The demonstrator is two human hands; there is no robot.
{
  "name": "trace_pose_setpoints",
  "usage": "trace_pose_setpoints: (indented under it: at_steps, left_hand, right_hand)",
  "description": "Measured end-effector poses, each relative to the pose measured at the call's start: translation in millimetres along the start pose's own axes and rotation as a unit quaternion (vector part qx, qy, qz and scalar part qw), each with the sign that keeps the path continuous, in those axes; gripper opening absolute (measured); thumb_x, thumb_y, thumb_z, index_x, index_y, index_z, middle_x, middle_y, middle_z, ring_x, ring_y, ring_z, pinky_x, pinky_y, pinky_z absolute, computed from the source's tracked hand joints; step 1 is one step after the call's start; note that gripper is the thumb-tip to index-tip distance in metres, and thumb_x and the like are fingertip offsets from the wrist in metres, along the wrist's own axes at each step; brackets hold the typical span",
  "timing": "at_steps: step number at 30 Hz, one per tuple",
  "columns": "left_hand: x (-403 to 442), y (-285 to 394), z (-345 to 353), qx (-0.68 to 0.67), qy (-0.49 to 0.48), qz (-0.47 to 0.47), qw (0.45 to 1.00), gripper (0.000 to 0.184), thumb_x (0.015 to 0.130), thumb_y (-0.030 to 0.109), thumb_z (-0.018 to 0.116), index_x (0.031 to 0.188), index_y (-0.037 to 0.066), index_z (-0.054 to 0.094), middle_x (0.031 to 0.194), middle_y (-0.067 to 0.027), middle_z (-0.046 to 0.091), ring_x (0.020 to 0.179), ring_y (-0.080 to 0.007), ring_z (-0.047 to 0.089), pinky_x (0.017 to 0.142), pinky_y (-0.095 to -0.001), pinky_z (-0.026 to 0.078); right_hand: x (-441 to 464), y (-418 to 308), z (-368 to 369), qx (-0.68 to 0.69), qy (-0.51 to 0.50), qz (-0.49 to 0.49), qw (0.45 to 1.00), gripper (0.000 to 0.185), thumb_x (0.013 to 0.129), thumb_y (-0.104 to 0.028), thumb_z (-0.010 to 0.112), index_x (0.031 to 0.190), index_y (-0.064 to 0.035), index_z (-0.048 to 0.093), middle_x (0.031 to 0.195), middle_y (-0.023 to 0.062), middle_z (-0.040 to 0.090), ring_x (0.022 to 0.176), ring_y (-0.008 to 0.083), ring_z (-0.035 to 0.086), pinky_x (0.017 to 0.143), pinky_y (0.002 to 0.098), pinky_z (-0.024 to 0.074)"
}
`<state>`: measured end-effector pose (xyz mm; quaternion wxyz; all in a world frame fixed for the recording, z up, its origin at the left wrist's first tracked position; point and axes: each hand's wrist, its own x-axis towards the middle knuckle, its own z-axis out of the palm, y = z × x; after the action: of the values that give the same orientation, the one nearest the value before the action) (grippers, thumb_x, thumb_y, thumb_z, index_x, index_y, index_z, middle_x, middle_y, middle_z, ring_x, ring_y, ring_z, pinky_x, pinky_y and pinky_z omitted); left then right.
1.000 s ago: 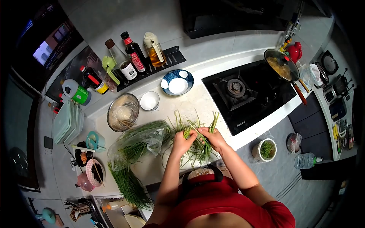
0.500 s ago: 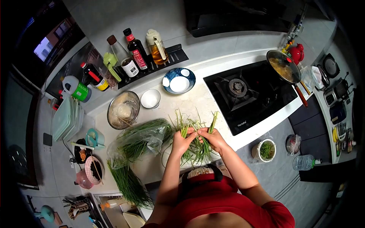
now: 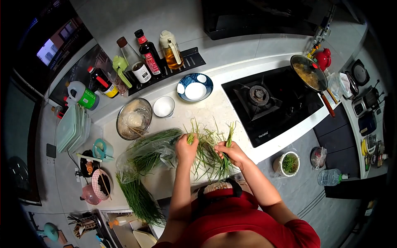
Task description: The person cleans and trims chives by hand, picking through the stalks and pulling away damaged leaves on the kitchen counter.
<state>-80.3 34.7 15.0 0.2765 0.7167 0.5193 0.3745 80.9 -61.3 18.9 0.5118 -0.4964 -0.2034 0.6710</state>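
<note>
My right hand (image 3: 234,154) is closed round a small bunch of chives (image 3: 230,135), whose pale ends point away from me. My left hand (image 3: 187,148) is closed too, at the left side of the loose chives (image 3: 205,153) spread on the counter. Short pale-green chive stems (image 3: 191,139) show at its fingertips. Beside that hand lies a clear plastic bag (image 3: 167,152) with more chives inside. Long dark-green chives (image 3: 138,202) stick out of the bag and hang over the counter's front edge.
Behind the chives stand a steel bowl (image 3: 121,120) with something pale in it, a white bowl (image 3: 164,106) and a blue-patterned bowl (image 3: 195,90). Right is a gas stove (image 3: 269,107) with a lidded pan (image 3: 308,72). A bin (image 3: 283,164) with green scraps stands on the floor.
My hands were together over the chives and are now apart. The left hand has moved left toward the plastic bag; the right hand stays near its place with its bunch.
</note>
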Motion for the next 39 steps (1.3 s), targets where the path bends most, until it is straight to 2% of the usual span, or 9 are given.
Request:
trace_pose_setpoints:
  at_steps: [5,9,13,16,25,31,32,34,39]
  left_hand:
    - [4,-18,-5,0.043,-0.015,-0.001,0.999,0.019,0.071,0.010,0.064,0.088,0.002,0.065,0.079,-0.0106,0.064,0.070,-0.0215,0.061,0.066,-0.0299,0.047]
    - [-5,14,-7,-0.212,-0.115,-0.126,0.962,0.025,0.076,0.015,0.065,0.093,-0.003,0.062,0.084,-0.0052,0.063,0.075,-0.0096,0.056,0.068,-0.0244,0.044]
    - [-17,32,-1,-0.364,-0.165,-0.154,0.903,0.013,0.076,0.011,0.065,0.072,0.000,0.059,0.069,-0.0001,0.058,0.063,-0.0062,0.050,0.057,-0.0240,0.040]
    - [-19,23,6,-0.336,-0.146,-0.151,0.918,0.013,0.076,0.010,0.065,0.072,-0.001,0.059,0.069,-0.0002,0.058,0.063,-0.0063,0.050,0.058,-0.0237,0.040]
    - [-20,23,5,-0.294,-0.174,-0.108,0.934,0.016,0.080,0.014,0.061,0.077,-0.002,0.061,0.068,-0.0009,0.059,0.062,-0.0077,0.050,0.059,-0.0241,0.041]
    - [-15,8,8,-0.134,-0.015,-0.030,0.990,0.026,0.079,0.026,0.062,0.080,0.000,0.058,0.066,-0.0138,0.058,0.059,-0.0257,0.057,0.055,-0.0328,0.043]
    - [-12,-4,12,-0.108,0.006,-0.035,0.993,0.017,0.080,0.017,0.061,0.080,0.000,0.059,0.067,-0.0043,0.058,0.059,-0.0099,0.049,0.057,-0.0260,0.042]
    - [-6,-4,6,-0.121,0.062,-0.048,0.990,0.020,0.078,0.018,0.064,0.076,-0.001,0.059,0.063,-0.0067,0.057,0.057,-0.0123,0.050,0.056,-0.0273,0.042]
    - [0,-7,-7,0.043,-0.062,-0.098,0.992,0.025,0.074,0.026,0.065,0.072,0.001,0.061,0.060,-0.0138,0.057,0.055,-0.0265,0.055,0.055,-0.0340,0.043]
  right_hand:
    - [-2,-2,0,0.040,-0.026,-0.005,0.999,0.014,0.080,-0.014,0.060,0.084,-0.0001,0.060,0.075,0.0051,0.057,0.060,0.0101,0.050,0.054,0.0217,0.0410]
    - [2,0,6,0.059,0.002,-0.018,0.998,0.015,0.081,-0.015,0.059,0.086,-0.0007,0.060,0.075,0.0047,0.058,0.060,0.0103,0.050,0.054,0.0221,0.0415]
    - [3,0,15,0.024,-0.005,-0.022,0.999,0.016,0.081,-0.018,0.061,0.083,-0.0017,0.060,0.073,0.0030,0.057,0.061,0.0090,0.051,0.054,0.0219,0.0420]
    - [5,4,14,-0.080,0.021,-0.075,0.994,0.015,0.081,-0.017,0.061,0.082,-0.0019,0.060,0.070,0.0024,0.057,0.057,0.0086,0.051,0.052,0.0219,0.0416]
    - [0,-1,13,0.029,0.006,-0.032,0.999,0.020,0.084,-0.018,0.056,0.083,0.0014,0.059,0.068,0.0035,0.055,0.054,0.0097,0.047,0.051,0.0217,0.0395]
    - [-4,-3,11,0.026,0.016,-0.020,0.999,0.022,0.084,-0.018,0.056,0.088,0.0034,0.058,0.067,0.0029,0.055,0.053,0.0092,0.046,0.051,0.0207,0.0389]
    - [-5,-3,10,0.025,0.019,-0.020,0.999,0.022,0.084,-0.018,0.056,0.088,0.0036,0.058,0.067,0.0029,0.055,0.053,0.0091,0.046,0.050,0.0206,0.0390]
    - [-5,-1,8,0.026,0.010,-0.021,0.999,0.022,0.085,-0.017,0.056,0.089,0.0039,0.058,0.067,0.0030,0.055,0.053,0.0090,0.046,0.051,0.0206,0.0391]
    - [-5,1,7,0.031,0.016,-0.024,0.999,0.022,0.085,-0.017,0.056,0.089,0.0042,0.058,0.068,0.0030,0.055,0.053,0.0087,0.046,0.051,0.0204,0.0395]
